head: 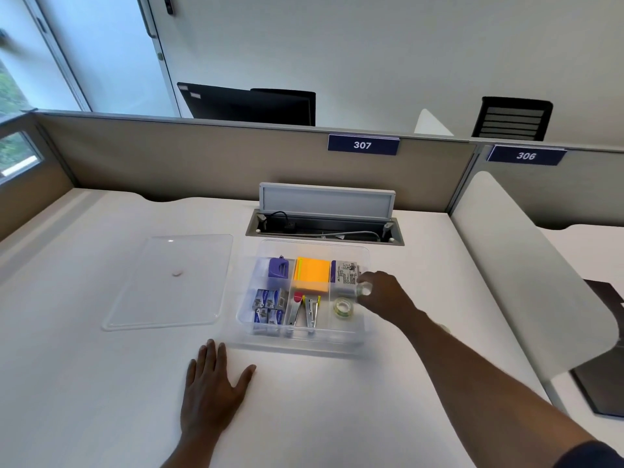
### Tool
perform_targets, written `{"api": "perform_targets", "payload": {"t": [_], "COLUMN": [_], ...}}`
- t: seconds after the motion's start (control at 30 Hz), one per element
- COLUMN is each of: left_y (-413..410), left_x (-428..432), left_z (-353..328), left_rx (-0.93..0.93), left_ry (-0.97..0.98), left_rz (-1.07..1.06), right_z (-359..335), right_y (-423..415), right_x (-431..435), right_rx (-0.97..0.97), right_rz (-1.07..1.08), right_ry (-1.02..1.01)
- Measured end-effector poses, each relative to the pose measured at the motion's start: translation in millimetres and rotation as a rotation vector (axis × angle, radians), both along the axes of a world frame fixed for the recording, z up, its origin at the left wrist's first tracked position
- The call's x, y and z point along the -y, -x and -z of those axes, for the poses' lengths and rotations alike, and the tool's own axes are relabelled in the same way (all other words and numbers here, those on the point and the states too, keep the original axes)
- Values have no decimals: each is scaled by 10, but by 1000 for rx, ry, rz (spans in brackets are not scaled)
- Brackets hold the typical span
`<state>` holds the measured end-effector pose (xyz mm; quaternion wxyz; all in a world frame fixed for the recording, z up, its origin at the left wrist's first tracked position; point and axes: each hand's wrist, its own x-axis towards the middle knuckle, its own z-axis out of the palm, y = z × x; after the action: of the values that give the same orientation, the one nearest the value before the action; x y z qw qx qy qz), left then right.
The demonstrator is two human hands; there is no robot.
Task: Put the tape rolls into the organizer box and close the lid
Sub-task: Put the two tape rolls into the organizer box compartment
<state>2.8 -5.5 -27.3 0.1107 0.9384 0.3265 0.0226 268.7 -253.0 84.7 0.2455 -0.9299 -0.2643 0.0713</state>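
The right hand (383, 293) reaches forward over the right side of the clear organizer box (361, 336), arm stretched out from the lower right, wrist bent slightly down. Its fingertips are pinched around a small clear tape roll (363, 288), held just above the box's right-hand compartments. The left hand (212, 390) lies flat on the white surface (84, 383), palm down, fingers spread and holding nothing, just in front of the box's near left corner.

A second tape roll (343, 307), yellowish and clear, lies flat in the near right compartment, directly below the held roll. Behind it, in the far right compartment, sits a packet with a printed label (344, 273). The middle column holds orange and yellow sticky notes (312, 273) at the back and staplers or staple removers (304, 310) at the front; which they are is hard to tell. The left column holds a purple object (278, 266) at the back and small blue boxes (268, 307) at the front.

The clear lid (169, 282) lies flat on the surface to the left of the box, apart from it. Behind the box, a cable hatch (326, 211) in the surface stands open.
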Motion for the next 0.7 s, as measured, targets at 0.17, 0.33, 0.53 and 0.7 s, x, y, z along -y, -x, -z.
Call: {"api": "perform_targets", "payload": {"t": [0.17,0.33,0.53,0.7], "left_y": [2,1,2,11], "left_x": [4,5,16,25], "left_z": [-5,-8,-22,-58], "left_rx": [-8,-12,-11,-10], "left_ry": [9,11,15,26], "left_rz": [-8,-6,-9,-5], "right_z": [28,163,203,114], "right_y": [136,218,240,221], "right_x": [-204,-277,-286,-277], "right_rx": [-101,-180,-157,76], "right_rz": [-158,-184,-196,2], "right_ry": [72,152,189,-25]}}
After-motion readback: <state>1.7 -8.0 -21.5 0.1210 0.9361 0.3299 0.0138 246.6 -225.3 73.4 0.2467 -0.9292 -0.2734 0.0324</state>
